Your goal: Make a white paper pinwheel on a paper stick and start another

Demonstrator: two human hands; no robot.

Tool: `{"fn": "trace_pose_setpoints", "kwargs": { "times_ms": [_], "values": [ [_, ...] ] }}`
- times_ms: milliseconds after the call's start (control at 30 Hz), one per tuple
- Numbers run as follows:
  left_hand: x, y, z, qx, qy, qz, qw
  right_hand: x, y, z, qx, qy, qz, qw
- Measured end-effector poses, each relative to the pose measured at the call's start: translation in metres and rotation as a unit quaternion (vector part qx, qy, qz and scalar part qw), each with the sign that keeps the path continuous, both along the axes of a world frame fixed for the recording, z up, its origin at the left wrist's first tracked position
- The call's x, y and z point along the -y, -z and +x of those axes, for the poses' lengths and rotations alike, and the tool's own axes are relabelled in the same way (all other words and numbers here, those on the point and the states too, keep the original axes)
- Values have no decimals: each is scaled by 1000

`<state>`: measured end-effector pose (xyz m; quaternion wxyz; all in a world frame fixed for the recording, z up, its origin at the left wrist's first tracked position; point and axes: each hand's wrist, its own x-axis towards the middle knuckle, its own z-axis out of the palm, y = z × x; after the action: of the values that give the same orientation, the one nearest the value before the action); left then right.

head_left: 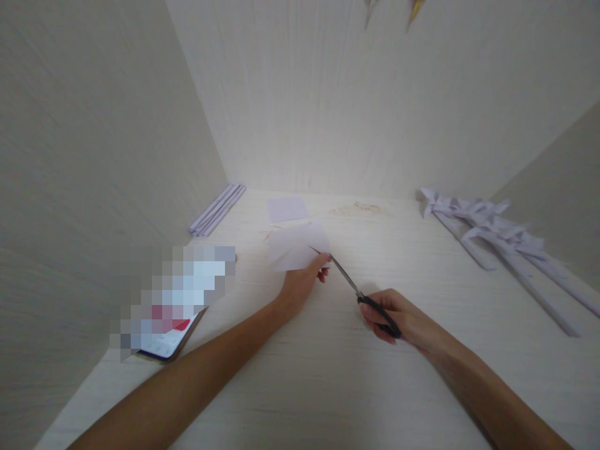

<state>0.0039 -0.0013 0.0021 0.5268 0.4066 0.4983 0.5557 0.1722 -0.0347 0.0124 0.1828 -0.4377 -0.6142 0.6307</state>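
My left hand (pixel 304 280) pinches the right edge of a pale sheet of paper (pixel 295 245), holding it just above the white table. In my right hand (pixel 387 312) is a pair of scissors (pixel 345 275) with black handles, my fingers wrapped round the grips. The metal blades point up and left to the paper's right side, by my left thumb. A dark blade tip shows against the sheet; whether the blades are cutting I cannot tell. Behind it, a smaller pale paper piece (pixel 287 209) lies flat on the table.
Rolled paper sticks (pixel 218 210) lie at the back left. A phone (pixel 171 340), partly blurred out, lies at left beside my forearm. Several paper sticks with folded paper tops (pixel 497 231) lie at right. Walls (pixel 328 112) enclose the table; a brown smudge (pixel 365 207) marks its back.
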Motion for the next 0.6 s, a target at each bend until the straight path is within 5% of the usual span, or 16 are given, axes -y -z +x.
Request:
{"fn": "trace_pose_setpoints", "kwargs": {
  "times_ms": [600],
  "values": [
    [-1, 0, 1, 4, -2, -3, 1000, -1, 5, 1, -15, 12, -9, 1000]
  ]
}}
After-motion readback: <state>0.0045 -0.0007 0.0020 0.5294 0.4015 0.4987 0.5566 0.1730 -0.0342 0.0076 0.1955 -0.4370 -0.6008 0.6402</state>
